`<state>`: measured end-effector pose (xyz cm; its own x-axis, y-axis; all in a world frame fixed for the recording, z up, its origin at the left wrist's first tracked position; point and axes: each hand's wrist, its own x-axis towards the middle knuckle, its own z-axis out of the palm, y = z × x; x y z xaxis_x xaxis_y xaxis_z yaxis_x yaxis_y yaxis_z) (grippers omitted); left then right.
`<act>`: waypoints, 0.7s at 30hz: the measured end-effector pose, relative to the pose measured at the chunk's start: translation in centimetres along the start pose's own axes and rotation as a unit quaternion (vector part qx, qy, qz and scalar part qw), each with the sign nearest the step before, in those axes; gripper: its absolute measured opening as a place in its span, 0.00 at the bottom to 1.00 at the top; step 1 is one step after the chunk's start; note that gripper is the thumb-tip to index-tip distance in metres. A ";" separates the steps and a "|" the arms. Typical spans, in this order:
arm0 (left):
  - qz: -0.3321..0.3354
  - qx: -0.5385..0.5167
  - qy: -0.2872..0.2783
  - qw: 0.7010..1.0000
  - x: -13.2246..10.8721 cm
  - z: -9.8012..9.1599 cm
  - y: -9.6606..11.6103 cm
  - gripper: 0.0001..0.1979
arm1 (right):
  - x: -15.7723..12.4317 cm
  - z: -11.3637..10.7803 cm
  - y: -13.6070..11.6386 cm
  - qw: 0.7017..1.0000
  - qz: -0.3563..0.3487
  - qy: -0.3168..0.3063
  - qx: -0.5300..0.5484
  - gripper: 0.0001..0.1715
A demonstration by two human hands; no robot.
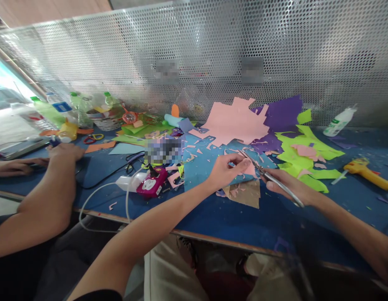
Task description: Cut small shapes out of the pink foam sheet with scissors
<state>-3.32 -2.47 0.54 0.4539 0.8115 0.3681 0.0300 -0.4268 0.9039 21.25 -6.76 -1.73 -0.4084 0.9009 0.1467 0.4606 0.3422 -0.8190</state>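
Observation:
Between thumb and fingers, my left hand [226, 169] pinches a small piece of pink foam sheet [250, 169] above the blue sheet. My right hand [284, 186] is closed on metal scissors [277, 180]. Their blades point up and left and meet the upper edge of the pink piece, close to my left fingertips. Under both hands lies a light blue sheet [195, 177] strewn with thin pink offcuts. Behind them rests a large pink sheet [234, 123] with notched edges. A brown piece [247, 194] sticks out below my left hand.
Lime green scraps [294, 156], a yellow glue gun [366, 171] and a white bottle [339, 121] lie or stand to the right. Left are a magenta power adapter [152, 182] with cables, bottles [76, 108] and small scissors [93, 139]. A co-worker's arm [51, 188] rests at far left.

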 end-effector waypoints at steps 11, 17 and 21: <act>0.001 0.011 -0.002 1.000 0.0 -0.2 -0.2 0.19 | 0.1 0.0 0.3 0.995 0.017 0.046 -0.092 0.28; -0.052 -0.064 -0.035 0.996 -0.2 0.0 0.1 0.21 | 0.8 0.3 0.0 0.976 0.041 0.169 -0.129 0.29; -0.031 -0.049 -0.033 0.998 0.0 0.1 -0.3 0.18 | 1.0 0.3 0.4 0.973 0.026 0.222 -0.060 0.25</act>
<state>-3.26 -2.37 0.27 0.5115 0.8061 0.2978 -0.0257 -0.3320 0.9429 20.77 -5.76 -2.13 -0.0142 0.9354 0.3532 0.5706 0.2976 -0.7654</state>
